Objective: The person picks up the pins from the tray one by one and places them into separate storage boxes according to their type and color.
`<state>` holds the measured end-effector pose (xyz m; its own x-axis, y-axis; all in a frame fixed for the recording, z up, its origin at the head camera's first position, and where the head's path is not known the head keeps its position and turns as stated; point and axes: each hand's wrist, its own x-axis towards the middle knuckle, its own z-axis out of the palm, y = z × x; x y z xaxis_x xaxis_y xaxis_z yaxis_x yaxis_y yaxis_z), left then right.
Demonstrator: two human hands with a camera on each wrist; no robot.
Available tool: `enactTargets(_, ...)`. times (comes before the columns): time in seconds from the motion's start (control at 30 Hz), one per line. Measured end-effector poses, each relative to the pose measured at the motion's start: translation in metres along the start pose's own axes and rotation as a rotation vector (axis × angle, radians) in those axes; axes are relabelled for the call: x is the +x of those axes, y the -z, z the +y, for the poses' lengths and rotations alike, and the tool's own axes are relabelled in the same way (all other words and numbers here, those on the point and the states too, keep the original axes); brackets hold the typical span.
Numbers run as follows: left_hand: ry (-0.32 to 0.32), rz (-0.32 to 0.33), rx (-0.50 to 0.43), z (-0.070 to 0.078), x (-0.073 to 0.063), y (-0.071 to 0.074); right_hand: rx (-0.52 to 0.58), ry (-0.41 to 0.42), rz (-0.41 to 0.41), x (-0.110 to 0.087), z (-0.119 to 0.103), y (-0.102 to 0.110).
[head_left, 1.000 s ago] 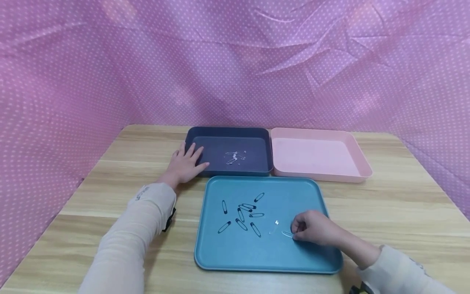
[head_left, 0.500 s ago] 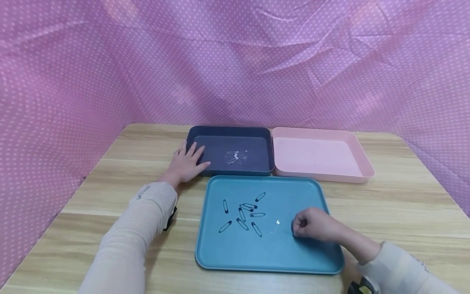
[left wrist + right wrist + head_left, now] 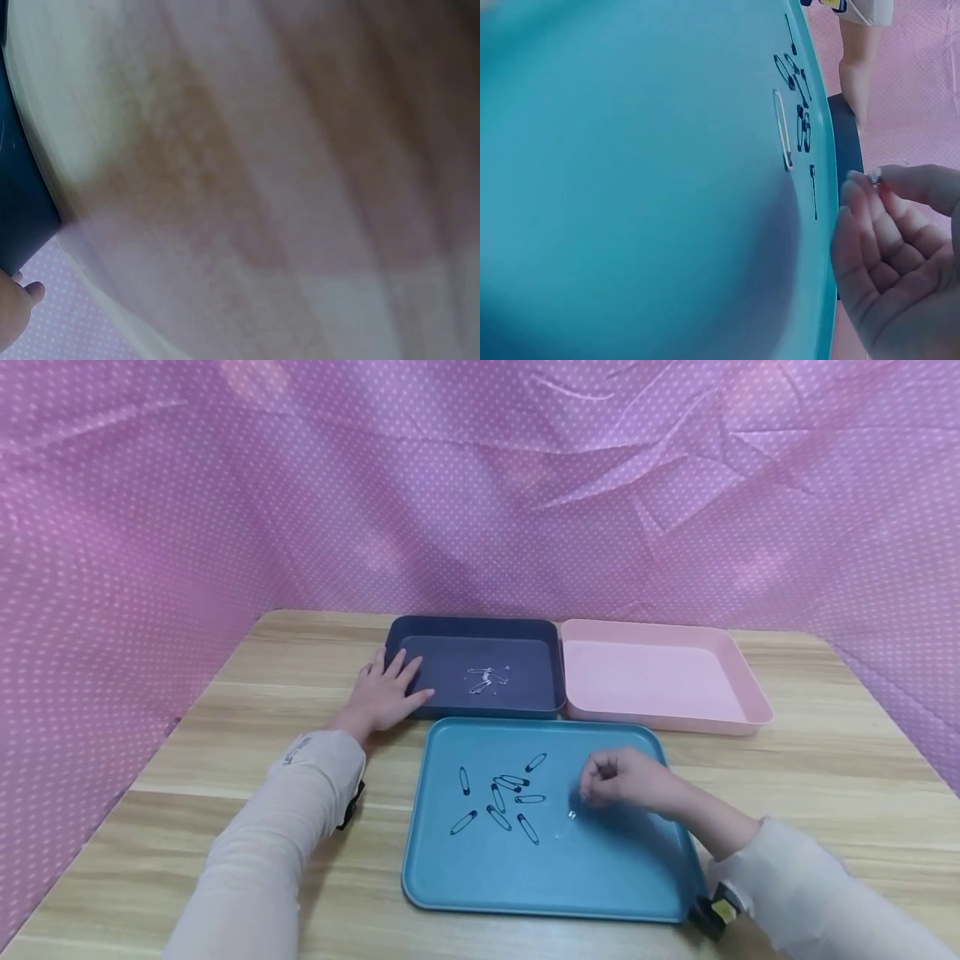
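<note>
My right hand (image 3: 630,779) is raised over the right half of the teal tray (image 3: 480,885). Thumb and fingertips pinch a silver safety pin (image 3: 874,177); only a small bit of it shows in the right wrist view. Another silver safety pin (image 3: 572,816) lies on the teal tray just below that hand. Several black safety pins (image 3: 498,798) are scattered on the tray's left half. With its fingers spread, my left hand (image 3: 381,695) rests at the left rim of the dark blue tray (image 3: 450,660). Several silver safety pins (image 3: 486,680) lie in that tray.
A pink tray (image 3: 645,681) stands to the right of the dark blue one, both behind the teal tray. All three are on a wooden table (image 3: 840,793). Pink dotted cloth (image 3: 480,485) hangs behind and at the sides.
My right hand took hold of the silver safety pin at its fingertips, then lifted and moved away from me, slightly left. My left hand has stayed at the dark blue tray.
</note>
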<state>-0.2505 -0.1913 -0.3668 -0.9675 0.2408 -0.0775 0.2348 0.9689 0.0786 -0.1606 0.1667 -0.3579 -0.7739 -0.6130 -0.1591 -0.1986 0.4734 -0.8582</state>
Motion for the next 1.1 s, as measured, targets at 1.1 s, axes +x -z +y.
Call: enactTargets(1.1,0.002,0.003,-0.009,-0.003,0.002,0.000,0.264,-0.178,0.382,0.121,-0.037,0.025)
